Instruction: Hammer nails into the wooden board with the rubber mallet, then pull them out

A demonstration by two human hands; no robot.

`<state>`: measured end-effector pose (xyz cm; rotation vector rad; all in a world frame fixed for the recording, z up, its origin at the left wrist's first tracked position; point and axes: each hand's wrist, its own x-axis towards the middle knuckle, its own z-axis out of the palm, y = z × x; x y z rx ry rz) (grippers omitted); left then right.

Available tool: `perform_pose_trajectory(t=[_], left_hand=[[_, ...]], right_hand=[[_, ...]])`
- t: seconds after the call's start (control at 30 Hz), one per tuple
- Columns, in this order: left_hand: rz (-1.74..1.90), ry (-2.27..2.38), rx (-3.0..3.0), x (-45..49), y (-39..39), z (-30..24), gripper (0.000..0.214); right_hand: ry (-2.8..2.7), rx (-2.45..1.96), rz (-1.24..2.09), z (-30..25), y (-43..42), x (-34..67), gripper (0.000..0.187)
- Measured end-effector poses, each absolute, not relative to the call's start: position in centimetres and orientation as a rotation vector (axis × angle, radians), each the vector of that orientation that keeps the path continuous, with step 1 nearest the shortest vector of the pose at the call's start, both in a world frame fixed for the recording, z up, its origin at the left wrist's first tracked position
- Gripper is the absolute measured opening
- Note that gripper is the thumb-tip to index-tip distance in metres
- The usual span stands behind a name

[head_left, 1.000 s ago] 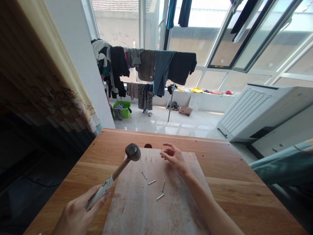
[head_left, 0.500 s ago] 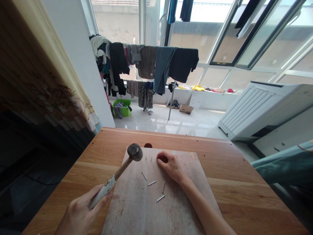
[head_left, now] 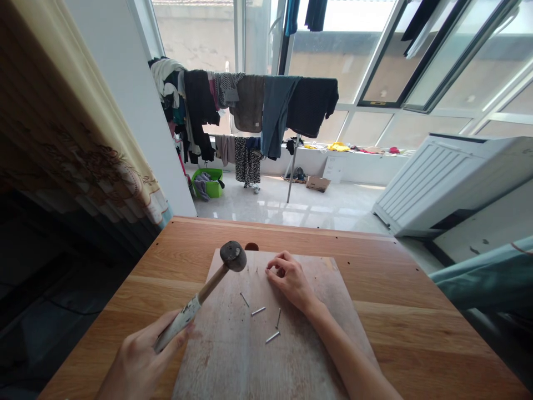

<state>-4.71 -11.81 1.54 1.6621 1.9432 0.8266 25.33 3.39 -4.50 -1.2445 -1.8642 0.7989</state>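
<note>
My left hand [head_left: 139, 358] grips the wooden handle of a hammer [head_left: 210, 286], whose dark head hovers over the far left corner of a worn wooden board [head_left: 233, 355]. On the board's far part, my right hand [head_left: 287, 280] rests with its fingertips pinched together on a small nail standing upright. Two more nails stand upright in the board between the hammer head and my right hand. Several loose nails [head_left: 259, 310] lie on the board just in front of my right hand.
The board lies on a wooden table [head_left: 416, 333]. A round hole [head_left: 251, 246] sits in the table behind the board. Beyond the table is a drying rack with clothes [head_left: 250, 111], a green basket [head_left: 208, 186] and a white appliance [head_left: 449, 178] at the right.
My right hand went from spread fingers to a closed pinch on the board's far part. The hammer head shifted slightly right, toward the standing nails.
</note>
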Motion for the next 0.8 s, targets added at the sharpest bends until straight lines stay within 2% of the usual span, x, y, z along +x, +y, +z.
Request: perform_pose_trajectory(t=[0.43,0.8], left_hand=[[0.740,1.810,1.696,-1.3,-9.7,2.3,0.039],[0.589,1.754,1.779,-0.9,-8.5,2.6,0.040]], right_hand=[[-1.928,-1.298,0.743,-3.5,3.0,25.4,0.011],[-1.948,-1.264,0.728,-3.5,3.3,25.7,0.014]])
